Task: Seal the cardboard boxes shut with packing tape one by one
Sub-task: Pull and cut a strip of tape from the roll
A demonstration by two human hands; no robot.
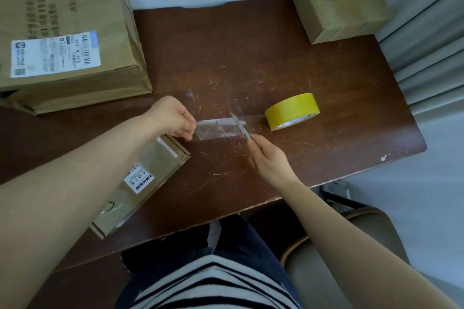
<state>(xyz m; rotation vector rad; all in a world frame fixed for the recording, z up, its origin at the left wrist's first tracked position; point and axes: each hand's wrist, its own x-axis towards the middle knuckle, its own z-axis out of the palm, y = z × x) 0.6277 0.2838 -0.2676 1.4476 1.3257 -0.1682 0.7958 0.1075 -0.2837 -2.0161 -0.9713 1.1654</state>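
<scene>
Packing tape point(216, 128) stretches in a clear strip low over a scratched brown table point(251, 45), drawn taut between a person's two hands and a yellow roll point(292, 111). The left hand point(173, 116) pinches the strip's free end between thumb and fingertips. The right hand point(270, 162), nearer the roll, curls its fingers round a slim metal tool point(239, 125) laid across the strip just short of the roll. The roll lies tilted on the table to the right of both hands, its white inner core facing the camera.

The strip is see-through and glossy, showing the table's scratches beneath, with pale glare along its far edge. Whether the tool is scissors or a knife is hard to make out, as its handle is buried in the right hand.

A flat cardboard box point(148, 173) with a white label lies on the table, partly hidden beneath the left forearm. A large labelled box point(65, 32) sits at far left, cut off by the frame. Two stacked boxes point(344, 2) stand at the far right corner, the upper one cropped at the top.
</scene>
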